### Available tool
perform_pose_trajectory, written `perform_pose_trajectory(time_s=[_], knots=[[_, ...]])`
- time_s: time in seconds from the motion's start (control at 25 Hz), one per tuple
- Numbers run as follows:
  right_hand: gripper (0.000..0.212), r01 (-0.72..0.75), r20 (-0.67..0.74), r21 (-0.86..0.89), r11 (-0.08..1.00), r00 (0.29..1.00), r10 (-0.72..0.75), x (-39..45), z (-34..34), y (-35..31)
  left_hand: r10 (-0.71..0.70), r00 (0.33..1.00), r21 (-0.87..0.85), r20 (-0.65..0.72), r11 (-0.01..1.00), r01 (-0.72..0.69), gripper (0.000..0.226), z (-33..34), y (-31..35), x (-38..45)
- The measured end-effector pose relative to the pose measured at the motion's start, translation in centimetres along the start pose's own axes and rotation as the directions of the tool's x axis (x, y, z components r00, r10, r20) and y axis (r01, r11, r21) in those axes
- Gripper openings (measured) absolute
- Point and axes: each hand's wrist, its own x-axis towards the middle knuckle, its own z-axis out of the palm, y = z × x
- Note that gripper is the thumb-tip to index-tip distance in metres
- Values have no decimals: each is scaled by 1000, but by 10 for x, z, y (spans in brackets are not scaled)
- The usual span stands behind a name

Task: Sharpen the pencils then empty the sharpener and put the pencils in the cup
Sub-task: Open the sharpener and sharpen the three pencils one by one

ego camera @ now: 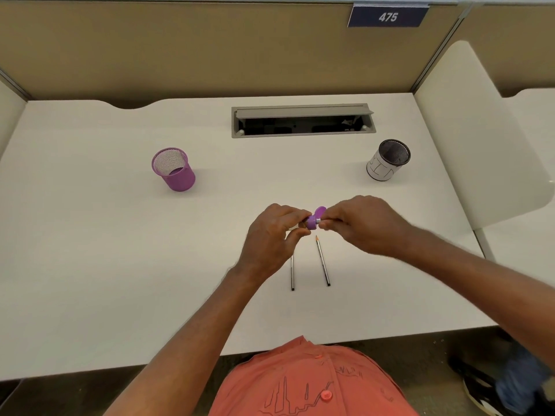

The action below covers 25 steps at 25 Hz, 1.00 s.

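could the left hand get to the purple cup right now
Probably not yet: the left hand is busy holding the sharpener. The desk between it and the purple cup is bare, so once it lets go the way looks free.

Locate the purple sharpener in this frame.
The purple sharpener is held above the desk between the left hand and right hand, centre of the head view, just beyond the two pencils.
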Motion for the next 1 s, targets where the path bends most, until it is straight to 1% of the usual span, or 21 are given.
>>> perform_pose_trajectory(time_s=[0.04,0.08,0.12,0.16,0.2,0.24,0.32,0.36,0.4,0.44,0.48,0.52,0.56,0.64,0.72,0.76,0.8,0.84,0.88,0.92,1.0], knots=[[30,-107,160,224,969,984,72,6,-6,2,13,1000,13,0,1000,-13,27,0,0,0],[32,-225,303,420,879,948,98,12,-13,4,24,1000,22,7,999,-24,27,-1,1,-1],[33,-320,400,529,786,911,101,15,-19,5,33,999,24,18,999,-34,26,-1,2,-1],[32,-343,433,550,761,897,92,15,-22,7,36,999,23,30,999,-37,26,-2,3,-1],[30,-310,405,512,801,909,93,14,-23,7,33,999,21,39,999,-33,26,-3,3,0],[25,-244,334,434,867,938,96,11,-21,6,26,998,17,49,999,-27,26,-5,3,1],[16,-65,112,254,965,993,38,2,-17,3,13,998,5,68,1000,-14,26,-6,2,4],[14,48,-12,143,989,999,-46,-3,-14,1,5,997,-2,76,1000,-5,26,-7,2,4],[9,153,-130,-37,987,979,-157,-8,-10,-1,-4,997,-10,82,1000,5,27,-7,2,4],[4,221,-205,-240,945,940,-272,-14,-6,-2,-13,996,-21,86,1000,14,26,-6,2,4],[3,257,-242,-398,881,897,-371,-19,-1,-2,-17,996,-35,87,999,20,26,-6,2,4],[5,271,-253,-476,837,869,-426,-21,2,-3,-16,996,-45,84,999,20,26,-5,2,4],[5,270,-252,-475,838,870,-423,-23,3,-3,-13,997,-47,78,999,17,25,-4,3,3],[10,214,-210,-309,927,935,-286,-17,0,-6,-8,999,-34,52,999,10,25,-4,3,2],[22,83,-41,-43,996,996,-85,-7,-9,-3,13,1000,-13,19,1000,-13,26,-4,3,1],[24,-2,74,112,994,997,-7,0,-13,0,30,999,0,9,1000,-30,26,-4,3,0],[25,-96,190,272,957,981,45,6,-18,2,50,999,14,1,999,-50,26,-4,3,-1],[25,-182,292,408,895,954,61,10,-22,5,67,998,29,-9,997,-67,26,-4,4,-2],[26,-247,371,496,832,927,54,13,-25,7,81,997,41,-21,996,-80,26,-5,3,-2],[27,-290,426,544,787,904,38,16,-27,10,90,995,50,-32,995,-88,26,-5,3,-2],[30,-342,501,566,751,866,17,18,-28,12,97,994,62,-47,994,-94,26,-4,3,-4]])
